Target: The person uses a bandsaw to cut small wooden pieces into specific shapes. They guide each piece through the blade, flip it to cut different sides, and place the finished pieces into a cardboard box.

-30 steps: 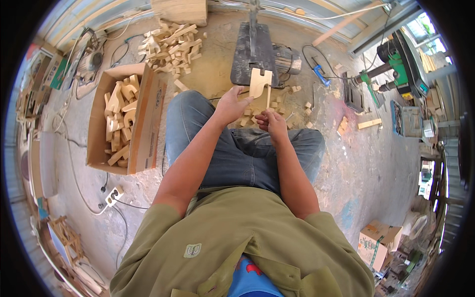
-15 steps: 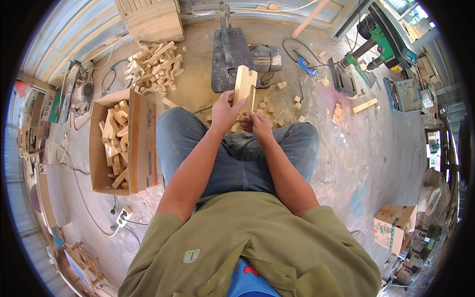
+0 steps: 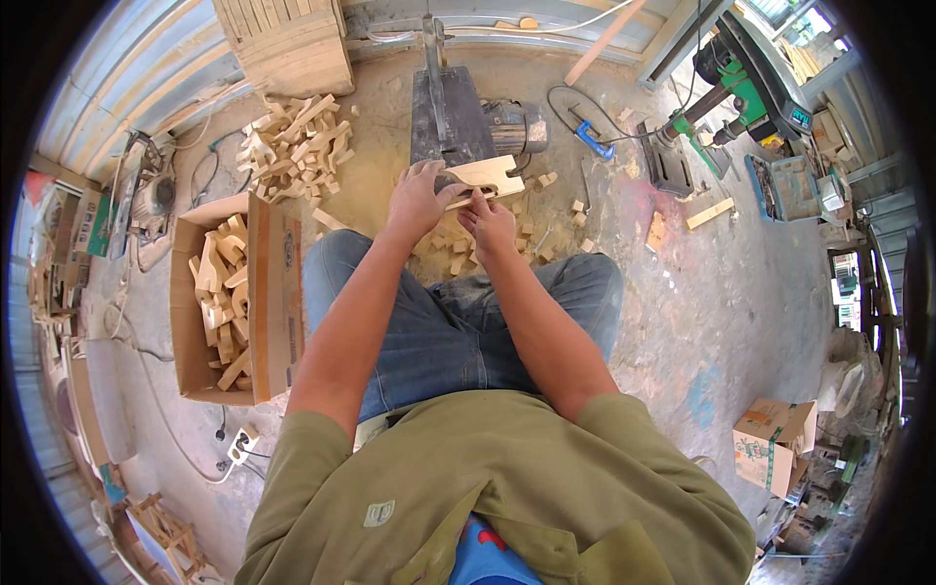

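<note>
Corrugated metal walls (image 3: 115, 109) border a stained concrete floor (image 3: 741, 302).

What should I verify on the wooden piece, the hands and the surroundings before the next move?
1. Left hand on the wooden piece: ok, holding its left end.
2. Right hand on the piece: ok, fingers at its near side.
3. Piece clear of the black machine table: cannot tell, they overlap in view.
4. Machine stopped: cannot tell.
5. Floor below the hands free of offcuts: not ok, several lie scattered.
6. Cardboard box open: ok.
</note>
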### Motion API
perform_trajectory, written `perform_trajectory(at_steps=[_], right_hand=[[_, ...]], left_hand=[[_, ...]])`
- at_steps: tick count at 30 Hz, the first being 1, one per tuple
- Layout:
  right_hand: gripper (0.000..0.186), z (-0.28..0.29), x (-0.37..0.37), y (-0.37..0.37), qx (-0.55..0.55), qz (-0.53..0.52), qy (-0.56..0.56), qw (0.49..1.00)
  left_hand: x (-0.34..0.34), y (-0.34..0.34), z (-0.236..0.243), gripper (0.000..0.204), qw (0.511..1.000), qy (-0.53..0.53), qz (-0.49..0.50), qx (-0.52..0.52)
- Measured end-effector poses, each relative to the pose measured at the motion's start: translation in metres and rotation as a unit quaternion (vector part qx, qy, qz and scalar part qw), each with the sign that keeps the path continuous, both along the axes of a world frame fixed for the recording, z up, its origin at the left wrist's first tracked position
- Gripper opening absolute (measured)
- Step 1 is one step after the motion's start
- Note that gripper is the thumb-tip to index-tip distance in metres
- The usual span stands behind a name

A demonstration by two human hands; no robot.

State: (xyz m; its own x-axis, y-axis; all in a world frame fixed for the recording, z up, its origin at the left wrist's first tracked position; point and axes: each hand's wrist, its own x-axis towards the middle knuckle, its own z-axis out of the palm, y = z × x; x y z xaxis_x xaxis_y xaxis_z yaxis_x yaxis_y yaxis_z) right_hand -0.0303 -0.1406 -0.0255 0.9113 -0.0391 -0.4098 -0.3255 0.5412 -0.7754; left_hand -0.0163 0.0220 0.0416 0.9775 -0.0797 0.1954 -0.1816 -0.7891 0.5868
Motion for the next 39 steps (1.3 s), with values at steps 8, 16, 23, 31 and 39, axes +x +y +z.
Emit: perform_trajectory(at_steps=[8, 16, 23, 31, 39], right_hand=[[0.032, 0.028, 0.005, -0.014, -0.353, 0.172, -0.064, 0.917], [0.081, 0.055, 0.038, -0.043, -0.757, 0.098, -0.383, 0.521], [0.081, 0.032, 0.082, -0.052, -0.739, 0.225, -0.428, 0.469], [0.078, 0.027, 0.1, -0.052, -0.727, 0.215, -0.459, 0.463], [0.077, 0.022, 0.104, -0.053, -0.733, 0.214, -0.456, 0.456]], left_hand=[[0.009, 0.018, -0.016, 0.079, 0.983, 0.082, -0.059, 0.154], [0.01, 0.006, -0.025, 0.083, 0.998, 0.026, 0.013, 0.061], [0.02, 0.012, -0.041, 0.088, 0.997, 0.02, 0.028, 0.063], [0.032, 0.016, -0.04, 0.08, 0.999, 0.013, 0.026, 0.036], [0.034, 0.015, -0.039, 0.082, 0.997, 0.004, 0.047, 0.059]])
